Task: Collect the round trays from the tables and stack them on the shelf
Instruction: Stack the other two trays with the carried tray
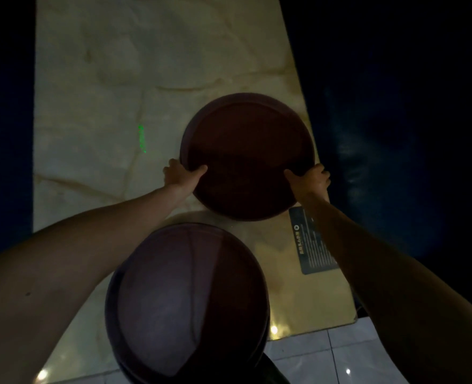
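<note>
A dark brown round tray [247, 151] is over the pale marble table [96, 87], toward its right side. My left hand [182, 173] grips its near-left rim, thumb over the edge. My right hand [311, 180] grips its near-right rim the same way. Whether the tray rests on the table or is just above it I cannot tell. A second round tray [184, 300], brownish purple, lies closer to me and overhangs the table's near edge; there seem to be more trays stacked under it.
The room is dim. A dark printed card [311, 242] lies on the table by my right forearm. Dark blue seating [395, 134] flanks the table on both sides. Pale floor tiles [326, 356] show below the table's near edge. A green light streak [142, 138] marks the tabletop.
</note>
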